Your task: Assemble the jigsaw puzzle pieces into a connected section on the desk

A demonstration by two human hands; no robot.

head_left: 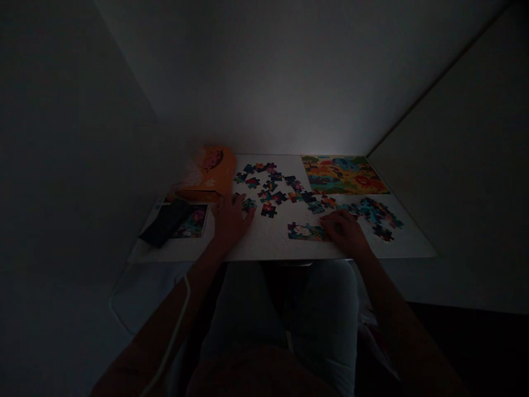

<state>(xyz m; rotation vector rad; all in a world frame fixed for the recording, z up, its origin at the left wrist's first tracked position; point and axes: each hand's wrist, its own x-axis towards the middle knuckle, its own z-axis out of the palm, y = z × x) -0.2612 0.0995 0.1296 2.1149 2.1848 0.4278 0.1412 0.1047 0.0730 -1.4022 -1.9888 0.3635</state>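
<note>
On the desk (264, 245), your left hand (230, 220) is by loose pieces (269, 209); right hand (344, 227), at joined pieces (303, 231); I can't judge either grip.

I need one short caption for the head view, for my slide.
In dim light, the left hand is beside loose jigsaw pieces, the right hand at a joined puzzle strip.

Loose puzzle pieces (279, 197) across middle of counter (256, 242).
Packet (223, 171) back left; unclear item (165, 225) over picture card (197, 220) front left; left hand (228, 219) between card and loose pieces; picture sheet (344, 175) back right, piece cluster (374, 212) before it; joined pieces (305, 231) front, right hand (345, 229) at their right end.
</note>
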